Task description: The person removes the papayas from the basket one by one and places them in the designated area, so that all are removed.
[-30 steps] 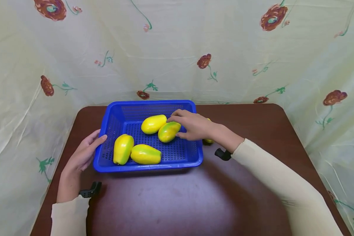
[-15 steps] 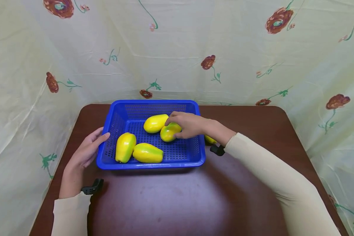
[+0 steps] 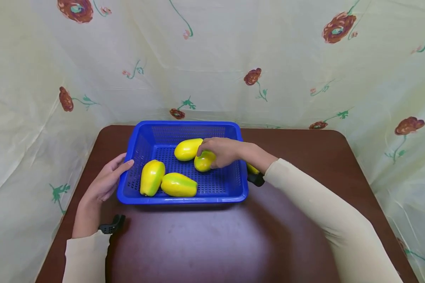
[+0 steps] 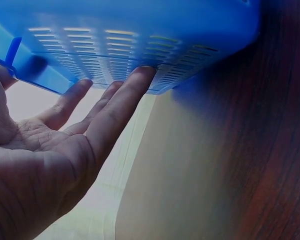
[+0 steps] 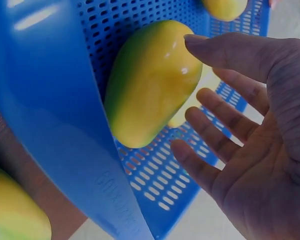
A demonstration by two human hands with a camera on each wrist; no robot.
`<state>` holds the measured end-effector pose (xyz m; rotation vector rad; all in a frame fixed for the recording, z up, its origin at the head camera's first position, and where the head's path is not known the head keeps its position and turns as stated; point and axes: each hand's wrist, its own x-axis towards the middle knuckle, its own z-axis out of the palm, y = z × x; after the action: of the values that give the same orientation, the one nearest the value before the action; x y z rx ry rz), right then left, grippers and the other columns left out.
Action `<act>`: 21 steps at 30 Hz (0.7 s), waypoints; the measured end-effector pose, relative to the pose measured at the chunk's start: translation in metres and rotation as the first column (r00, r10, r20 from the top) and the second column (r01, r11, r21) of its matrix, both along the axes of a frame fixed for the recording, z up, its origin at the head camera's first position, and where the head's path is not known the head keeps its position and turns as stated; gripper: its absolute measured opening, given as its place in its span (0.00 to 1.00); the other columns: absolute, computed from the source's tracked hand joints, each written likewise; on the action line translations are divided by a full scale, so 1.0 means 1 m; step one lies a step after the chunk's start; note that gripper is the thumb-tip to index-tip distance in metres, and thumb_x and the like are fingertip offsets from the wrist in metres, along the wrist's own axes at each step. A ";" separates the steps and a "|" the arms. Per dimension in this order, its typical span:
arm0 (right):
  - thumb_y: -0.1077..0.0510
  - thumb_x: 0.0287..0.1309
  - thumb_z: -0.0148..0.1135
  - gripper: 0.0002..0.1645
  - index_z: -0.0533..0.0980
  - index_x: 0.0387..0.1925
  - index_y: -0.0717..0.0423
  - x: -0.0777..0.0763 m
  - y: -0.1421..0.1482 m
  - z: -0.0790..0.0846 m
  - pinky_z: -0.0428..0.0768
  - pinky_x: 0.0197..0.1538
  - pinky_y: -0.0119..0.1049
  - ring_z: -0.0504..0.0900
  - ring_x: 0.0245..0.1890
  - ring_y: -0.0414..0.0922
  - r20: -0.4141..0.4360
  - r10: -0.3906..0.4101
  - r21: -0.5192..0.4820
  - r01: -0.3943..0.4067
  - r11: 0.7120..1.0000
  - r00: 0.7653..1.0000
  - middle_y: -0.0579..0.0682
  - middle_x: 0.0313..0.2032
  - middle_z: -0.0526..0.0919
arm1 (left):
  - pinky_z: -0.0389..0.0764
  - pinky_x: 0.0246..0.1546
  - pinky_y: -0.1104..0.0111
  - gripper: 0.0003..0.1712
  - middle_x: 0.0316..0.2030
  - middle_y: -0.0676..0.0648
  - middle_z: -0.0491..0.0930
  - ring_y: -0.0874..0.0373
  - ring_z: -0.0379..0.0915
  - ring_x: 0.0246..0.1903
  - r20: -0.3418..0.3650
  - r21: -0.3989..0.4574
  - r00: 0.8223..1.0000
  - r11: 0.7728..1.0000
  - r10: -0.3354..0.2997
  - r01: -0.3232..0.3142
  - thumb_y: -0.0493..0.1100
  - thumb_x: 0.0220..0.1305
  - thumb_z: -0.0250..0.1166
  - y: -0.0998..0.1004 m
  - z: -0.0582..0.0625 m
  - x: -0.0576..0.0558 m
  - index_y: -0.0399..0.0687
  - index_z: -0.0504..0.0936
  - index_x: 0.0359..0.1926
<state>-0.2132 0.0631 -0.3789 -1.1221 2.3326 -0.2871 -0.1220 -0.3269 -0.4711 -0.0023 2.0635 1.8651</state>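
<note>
A blue slotted plastic basket (image 3: 182, 201) holds several yellow-green papayas. My left hand (image 3: 108, 179) grips its left side, thumb on the rim, fingertips against the slotted outer wall (image 4: 97, 50). My right hand (image 3: 224, 152) reaches over the basket's right side to the right-hand papaya (image 3: 204, 162). In the right wrist view the thumb overlaps this papaya (image 5: 155, 82), while the loosely bent fingers stay spread right beside its edge. Another papaya (image 3: 187, 149) lies against it at the back. Two more, one upright papaya (image 3: 152, 177) and one lying papaya (image 3: 179, 185), sit at the front left.
Outside the basket's right wall another papaya (image 3: 252, 169) lies on the brown table (image 3: 304, 151), partly hidden by my right forearm. A floral curtain (image 3: 212, 90) hangs behind and along both sides of the table.
My right hand has lowered closer round the right-hand papaya, its fingers bending more over it. The left hand keeps its hold on the basket. The whole view has shifted slightly.
</note>
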 end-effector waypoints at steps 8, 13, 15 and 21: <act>0.62 0.64 0.71 0.29 0.78 0.66 0.50 0.000 0.000 -0.006 0.64 0.81 0.58 0.71 0.74 0.54 0.037 -0.009 -0.019 0.010 1.000 0.999 0.53 0.71 0.76 | 0.90 0.51 0.67 0.38 0.63 0.57 0.74 0.66 0.84 0.53 -0.001 -0.014 1.000 1.000 -0.007 0.007 0.54 0.83 0.54 0.001 -0.002 0.001 0.45 0.53 0.83; 0.63 0.63 0.71 0.30 0.78 0.66 0.51 -0.002 -0.005 -0.014 0.67 0.80 0.51 0.72 0.71 0.52 0.043 0.014 -0.007 -0.013 1.000 0.999 0.51 0.70 0.76 | 0.90 0.50 0.65 0.36 0.62 0.58 0.77 0.64 0.86 0.53 -0.013 0.025 1.000 0.999 -0.020 0.020 0.51 0.83 0.53 -0.002 -0.003 0.002 0.44 0.54 0.82; 0.64 0.63 0.70 0.31 0.77 0.68 0.51 -0.002 -0.007 -0.016 0.68 0.81 0.48 0.72 0.71 0.51 0.040 0.019 0.007 -0.020 1.000 0.999 0.52 0.71 0.75 | 0.90 0.49 0.64 0.36 0.62 0.57 0.78 0.63 0.86 0.53 -0.022 0.042 1.000 0.999 -0.022 0.023 0.50 0.84 0.53 -0.002 -0.003 0.002 0.43 0.55 0.82; 0.70 0.62 0.65 0.39 0.71 0.75 0.51 0.000 -0.009 -0.015 0.70 0.79 0.48 0.71 0.71 0.52 0.046 -0.007 0.083 0.004 0.997 0.999 0.57 0.75 0.69 | 0.90 0.50 0.64 0.35 0.62 0.58 0.78 0.64 0.86 0.53 -0.013 0.052 1.000 0.998 -0.025 0.026 0.50 0.84 0.53 0.000 -0.003 0.003 0.43 0.54 0.82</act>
<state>-0.2130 0.0537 -0.3936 -1.0586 2.2861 -0.2142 -0.1194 -0.3270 -0.4745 0.0488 2.0127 1.9084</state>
